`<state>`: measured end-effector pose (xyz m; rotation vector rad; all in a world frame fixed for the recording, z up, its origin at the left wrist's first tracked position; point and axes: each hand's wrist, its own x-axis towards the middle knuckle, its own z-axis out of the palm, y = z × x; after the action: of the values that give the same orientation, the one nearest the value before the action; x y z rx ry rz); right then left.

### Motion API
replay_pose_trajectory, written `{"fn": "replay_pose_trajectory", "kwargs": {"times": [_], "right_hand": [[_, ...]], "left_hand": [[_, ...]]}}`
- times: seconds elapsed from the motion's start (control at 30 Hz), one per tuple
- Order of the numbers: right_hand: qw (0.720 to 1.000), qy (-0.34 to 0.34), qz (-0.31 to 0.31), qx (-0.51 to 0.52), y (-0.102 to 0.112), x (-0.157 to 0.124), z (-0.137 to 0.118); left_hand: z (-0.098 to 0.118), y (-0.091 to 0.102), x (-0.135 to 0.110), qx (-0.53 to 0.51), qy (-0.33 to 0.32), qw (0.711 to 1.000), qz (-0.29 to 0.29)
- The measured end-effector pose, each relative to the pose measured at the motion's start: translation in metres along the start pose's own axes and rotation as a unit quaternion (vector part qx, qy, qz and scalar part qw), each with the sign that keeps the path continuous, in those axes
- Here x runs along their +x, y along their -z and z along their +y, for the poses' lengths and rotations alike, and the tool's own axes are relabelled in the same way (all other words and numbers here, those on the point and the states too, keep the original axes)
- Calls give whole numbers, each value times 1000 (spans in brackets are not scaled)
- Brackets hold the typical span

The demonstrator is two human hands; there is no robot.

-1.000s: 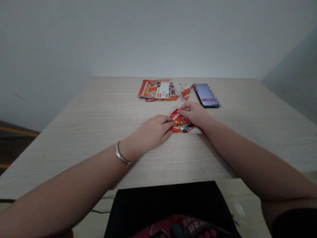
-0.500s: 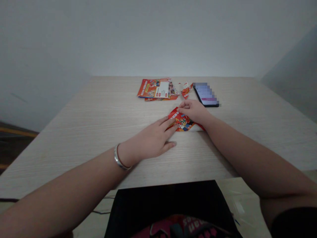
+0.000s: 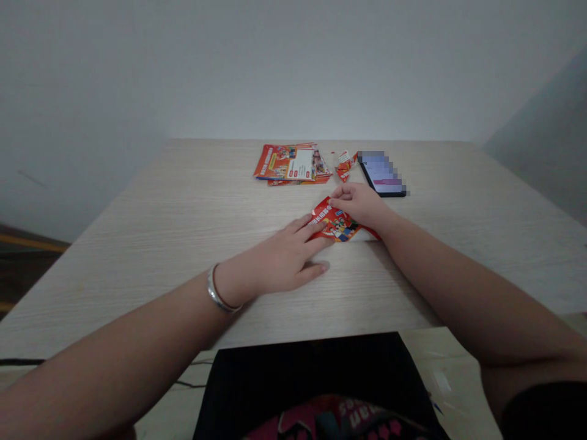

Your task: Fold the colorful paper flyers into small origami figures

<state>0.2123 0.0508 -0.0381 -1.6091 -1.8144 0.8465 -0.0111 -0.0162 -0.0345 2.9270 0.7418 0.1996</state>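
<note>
A red printed paper leaflet (image 3: pixel 337 225), partly folded, lies on the light wooden table (image 3: pixel 192 214) in front of me. My left hand (image 3: pixel 287 260) rests flat on the table with fingers stretched out, and its fingertips press on the leaflet's left edge. My right hand (image 3: pixel 360 205) has its fingers curled and pinches the leaflet's upper edge. A silver bracelet (image 3: pixel 217 293) circles my left wrist.
A stack of red and orange leaflets (image 3: pixel 291 164) lies at the far middle of the table. Beside it sit a small folded red paper piece (image 3: pixel 345 165) and a black phone (image 3: pixel 383 176) with a lit screen. White walls enclose the table.
My left hand has opened from a curled grip to a flat, spread pose with its fingertips on the leaflet's left edge. My right hand has stayed pinching the top edge.
</note>
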Motion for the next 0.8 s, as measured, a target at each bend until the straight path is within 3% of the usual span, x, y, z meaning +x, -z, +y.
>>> {"fn": "replay_pose_trajectory", "kwargs": {"times": [0.17, 0.4, 0.8], "right_hand": [[1000, 3, 1, -20, 1, -1, -2], [993, 31, -80, -78, 14, -11, 3], [946, 47, -156, -280, 26, -23, -11]], "left_hand": [[0, 1, 1, -2, 8, 1000, -6], [0, 1, 2, -12, 0, 1000, -2], [0, 2, 2, -24, 4, 1000, -15]]}}
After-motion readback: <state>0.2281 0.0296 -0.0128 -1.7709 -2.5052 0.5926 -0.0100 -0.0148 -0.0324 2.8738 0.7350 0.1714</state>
